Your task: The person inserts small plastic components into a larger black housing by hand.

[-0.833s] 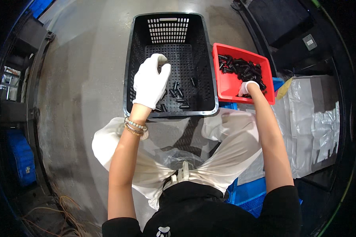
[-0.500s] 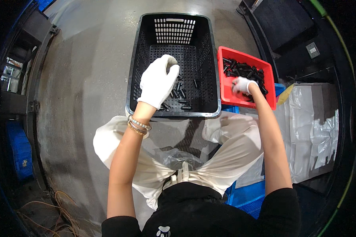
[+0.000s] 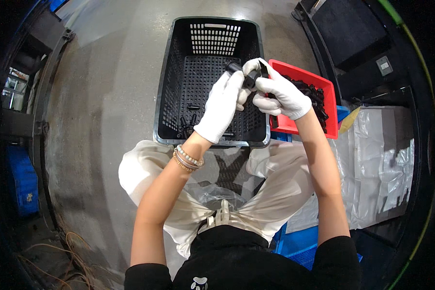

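My left hand (image 3: 223, 100), in a white glove, is closed on a black cylindrical part (image 3: 233, 67) above the black crate. Close beside it, my gloved right hand (image 3: 281, 94) pinches another short black cylindrical part (image 3: 251, 79) between thumb and fingers. A further dark piece (image 3: 274, 121) shows under the right hand's curled fingers. Both hands meet over the crate's right side. Below them stands the black perforated plastic crate (image 3: 162, 96), with several small black parts (image 3: 193, 107) scattered on its floor. My hands partly cover the crate's inside.
A red tray (image 3: 329, 104) heaped with black parts (image 3: 314, 92) adjoins the crate's right side. Silvery plastic sheeting (image 3: 372, 159) covers something at the right. Blue plastic (image 3: 302, 239) shows beside my leg. Orange cables (image 3: 72, 246) lie at the lower left.
My right hand has come out of the red tray with black parts, moving left over the crate. My left hand has moved right to meet it and now shows a black cylindrical part.
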`<state>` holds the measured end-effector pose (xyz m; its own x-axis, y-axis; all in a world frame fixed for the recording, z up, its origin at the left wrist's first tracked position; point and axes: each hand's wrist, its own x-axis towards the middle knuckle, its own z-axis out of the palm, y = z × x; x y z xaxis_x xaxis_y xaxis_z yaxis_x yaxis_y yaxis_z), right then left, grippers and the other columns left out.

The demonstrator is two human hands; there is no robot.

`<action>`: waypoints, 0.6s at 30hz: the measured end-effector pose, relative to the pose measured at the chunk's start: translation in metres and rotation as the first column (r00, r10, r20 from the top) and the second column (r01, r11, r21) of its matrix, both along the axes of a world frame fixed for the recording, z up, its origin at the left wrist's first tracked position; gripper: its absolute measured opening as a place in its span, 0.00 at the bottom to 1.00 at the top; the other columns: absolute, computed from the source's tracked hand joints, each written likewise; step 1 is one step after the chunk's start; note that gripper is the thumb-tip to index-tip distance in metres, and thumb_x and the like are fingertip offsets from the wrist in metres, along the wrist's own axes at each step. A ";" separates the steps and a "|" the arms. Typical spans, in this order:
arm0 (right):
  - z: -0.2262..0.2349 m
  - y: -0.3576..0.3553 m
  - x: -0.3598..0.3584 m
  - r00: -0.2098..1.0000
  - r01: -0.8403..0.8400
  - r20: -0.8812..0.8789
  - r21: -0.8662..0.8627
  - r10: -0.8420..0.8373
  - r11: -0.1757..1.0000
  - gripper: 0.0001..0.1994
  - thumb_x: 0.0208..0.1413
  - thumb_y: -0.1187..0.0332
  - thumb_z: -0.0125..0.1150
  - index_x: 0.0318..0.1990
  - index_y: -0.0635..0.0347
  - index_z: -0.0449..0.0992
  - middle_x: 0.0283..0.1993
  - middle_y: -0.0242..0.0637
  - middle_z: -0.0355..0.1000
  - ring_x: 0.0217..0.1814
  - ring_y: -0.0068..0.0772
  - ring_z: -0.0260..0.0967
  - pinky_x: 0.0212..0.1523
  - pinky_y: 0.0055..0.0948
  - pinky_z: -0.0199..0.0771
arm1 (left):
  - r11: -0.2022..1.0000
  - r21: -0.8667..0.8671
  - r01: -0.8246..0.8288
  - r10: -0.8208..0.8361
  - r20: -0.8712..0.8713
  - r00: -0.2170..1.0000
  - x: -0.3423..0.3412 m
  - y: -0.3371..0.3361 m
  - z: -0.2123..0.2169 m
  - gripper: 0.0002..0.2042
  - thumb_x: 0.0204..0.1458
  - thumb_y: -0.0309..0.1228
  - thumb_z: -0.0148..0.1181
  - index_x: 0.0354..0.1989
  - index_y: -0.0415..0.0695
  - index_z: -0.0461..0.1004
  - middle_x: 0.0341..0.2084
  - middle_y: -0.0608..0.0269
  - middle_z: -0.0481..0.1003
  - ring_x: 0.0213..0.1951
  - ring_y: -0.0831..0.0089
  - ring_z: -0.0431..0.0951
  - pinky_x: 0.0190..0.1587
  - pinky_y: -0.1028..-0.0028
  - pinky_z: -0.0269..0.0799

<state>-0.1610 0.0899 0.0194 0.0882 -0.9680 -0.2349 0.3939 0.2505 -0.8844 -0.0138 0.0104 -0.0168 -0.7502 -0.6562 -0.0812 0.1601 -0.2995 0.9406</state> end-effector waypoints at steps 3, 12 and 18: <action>0.010 -0.003 0.009 0.992 -0.021 -0.122 -0.004 0.021 1.000 0.13 0.56 0.70 0.49 0.49 0.52 0.63 0.19 0.22 0.58 0.10 0.09 0.44 0.09 0.13 0.39 | 0.997 0.012 -0.071 0.072 -0.084 0.994 0.000 -0.005 -0.004 0.13 0.60 0.41 0.44 0.38 0.45 0.70 0.25 0.72 0.68 0.25 0.85 0.65 0.24 0.83 0.63; 0.018 -0.003 0.028 0.855 0.202 -0.414 -0.290 -0.313 0.936 0.15 0.56 0.67 0.44 0.49 0.59 0.70 0.22 0.26 0.63 0.19 0.13 0.54 0.20 0.14 0.55 | 0.769 -0.532 -0.354 0.422 0.006 0.907 0.010 -0.016 0.004 0.15 0.60 0.43 0.36 0.31 0.47 0.64 0.14 0.70 0.64 0.13 0.85 0.59 0.14 0.84 0.53; 0.010 -0.001 0.052 0.390 0.032 -0.729 -0.600 -0.563 0.799 0.14 0.55 0.66 0.52 0.46 0.63 0.74 0.39 0.48 0.74 0.39 0.42 0.74 0.40 0.30 0.73 | 0.605 -0.623 -0.496 0.514 -0.170 0.841 0.006 -0.015 0.006 0.14 0.59 0.42 0.37 0.34 0.46 0.64 0.18 0.70 0.63 0.14 0.84 0.60 0.16 0.83 0.56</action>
<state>-0.1094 0.0885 0.0295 -0.2124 -0.8728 0.4395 -0.6522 -0.2083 -0.7289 -0.0076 -0.0047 -0.0105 -0.2877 -0.8320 0.4743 0.0785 0.4731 0.8775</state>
